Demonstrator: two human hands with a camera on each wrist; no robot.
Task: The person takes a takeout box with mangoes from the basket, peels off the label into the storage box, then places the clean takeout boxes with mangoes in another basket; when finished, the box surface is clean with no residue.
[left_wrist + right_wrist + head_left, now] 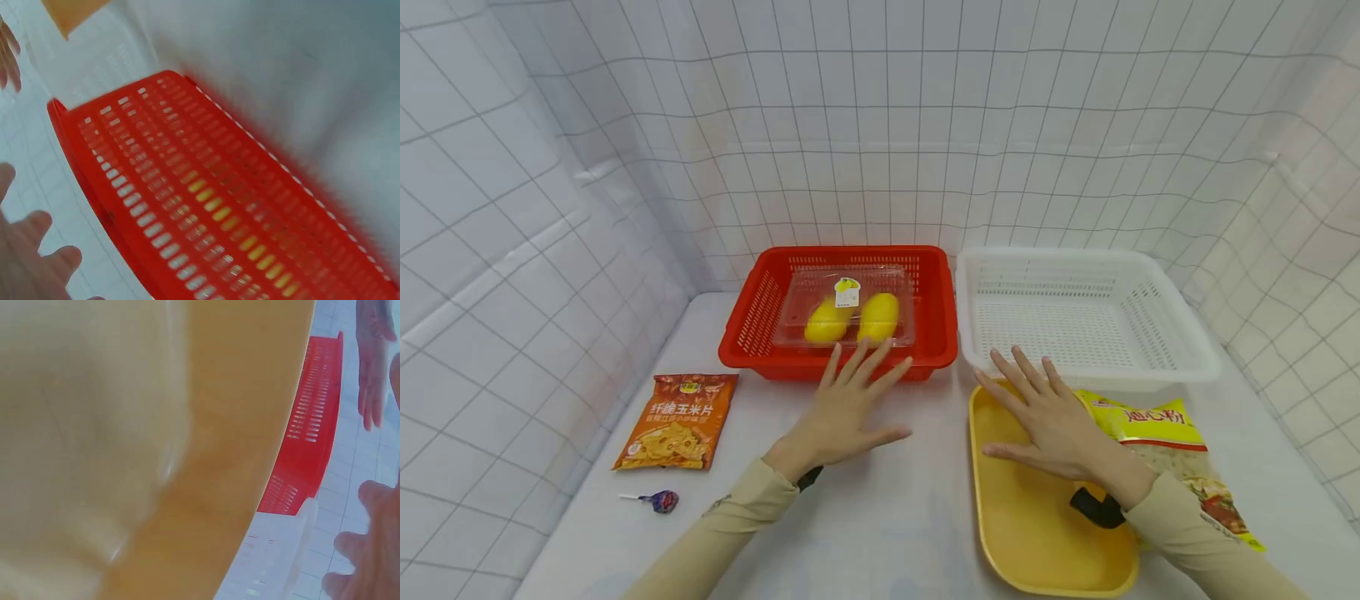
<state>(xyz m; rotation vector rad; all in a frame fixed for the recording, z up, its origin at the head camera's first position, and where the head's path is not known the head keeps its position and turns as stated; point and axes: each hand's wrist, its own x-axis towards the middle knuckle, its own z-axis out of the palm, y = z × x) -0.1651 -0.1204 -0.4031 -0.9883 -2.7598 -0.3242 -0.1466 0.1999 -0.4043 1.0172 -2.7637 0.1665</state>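
Left hand [841, 417]: fingers spread, holding nothing. Right hand [1056, 427]: likewise, over yellow tray [1033, 521]; tray probably light, stiff, slick; grasp by rim. Beyond left fingertips: red basket [790, 367], containing clear box [868, 285], likely crushable, with two yellow fruits [880, 315]. Beyond right fingertips: white basket [1138, 381], perforated.

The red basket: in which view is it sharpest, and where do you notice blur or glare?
Head view: the red basket looks sharpest, with faint glints on the clear box inside; left wrist view: its long upper-right edge smears into blur; right wrist view: softer and hazy, with pale highlights along the yellow tray.
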